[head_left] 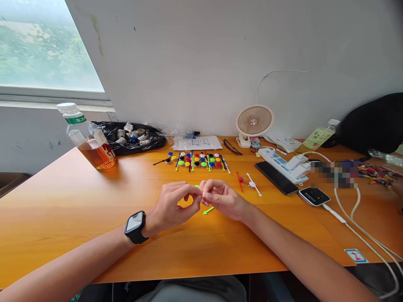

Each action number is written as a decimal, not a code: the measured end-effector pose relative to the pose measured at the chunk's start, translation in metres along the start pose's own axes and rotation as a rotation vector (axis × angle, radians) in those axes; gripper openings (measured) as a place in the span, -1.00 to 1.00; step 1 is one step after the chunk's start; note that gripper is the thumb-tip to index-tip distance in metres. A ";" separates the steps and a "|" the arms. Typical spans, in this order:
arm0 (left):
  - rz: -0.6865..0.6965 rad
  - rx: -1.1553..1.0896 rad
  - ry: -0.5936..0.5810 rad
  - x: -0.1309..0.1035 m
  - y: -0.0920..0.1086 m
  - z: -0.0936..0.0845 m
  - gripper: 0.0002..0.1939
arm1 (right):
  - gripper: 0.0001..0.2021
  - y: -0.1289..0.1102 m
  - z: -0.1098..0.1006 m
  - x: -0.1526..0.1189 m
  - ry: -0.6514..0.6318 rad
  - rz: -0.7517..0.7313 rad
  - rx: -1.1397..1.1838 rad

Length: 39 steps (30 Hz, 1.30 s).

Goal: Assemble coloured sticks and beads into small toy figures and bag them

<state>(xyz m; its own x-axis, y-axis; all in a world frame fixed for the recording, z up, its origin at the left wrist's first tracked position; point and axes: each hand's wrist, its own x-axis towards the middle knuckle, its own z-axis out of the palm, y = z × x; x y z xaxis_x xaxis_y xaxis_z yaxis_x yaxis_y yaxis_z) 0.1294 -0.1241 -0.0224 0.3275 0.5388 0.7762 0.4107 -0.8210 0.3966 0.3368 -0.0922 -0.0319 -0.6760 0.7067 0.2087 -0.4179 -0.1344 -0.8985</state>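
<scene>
Green arrow (208,211) shows by R hand (225,200), part hidden, just above or on table (176,260), can't tell which. L hand (176,205) & R hand meet at fingertips, thumbs + index fingers pinched; can't tell what, if anything, they grip. Beyond, to R: red arrow (240,181), white arrow (252,183). Farther: rows of coloured discs (197,159) w/ more arrows btwn, then fan (254,121) by wall (176,75).

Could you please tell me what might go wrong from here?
The left grip and right grip meet closely; any tiny part there, too small to make out, could slip. The green arrow just below them might get nudged. The white cable runs near the right forearm; a snag could tug the small device it plugs into.
</scene>
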 end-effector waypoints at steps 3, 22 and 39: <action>0.007 0.004 0.004 0.000 0.001 0.000 -0.89 | -0.83 0.001 0.001 0.000 0.004 0.014 -0.003; -0.122 -0.037 -0.056 -0.006 -0.013 0.000 -0.93 | -0.89 0.004 0.008 -0.003 0.186 -0.257 -0.581; -0.490 -0.084 0.050 -0.005 -0.066 0.007 -0.66 | -0.54 -0.018 0.015 -0.035 -0.029 -0.868 -1.519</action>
<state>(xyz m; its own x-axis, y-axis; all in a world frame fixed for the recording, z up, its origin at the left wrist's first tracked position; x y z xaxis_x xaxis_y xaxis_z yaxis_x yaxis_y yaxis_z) 0.1065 -0.0714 -0.0562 0.0717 0.8569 0.5105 0.4356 -0.4874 0.7568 0.3591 -0.1245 -0.0171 -0.6007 0.2013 0.7737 0.2455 0.9675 -0.0612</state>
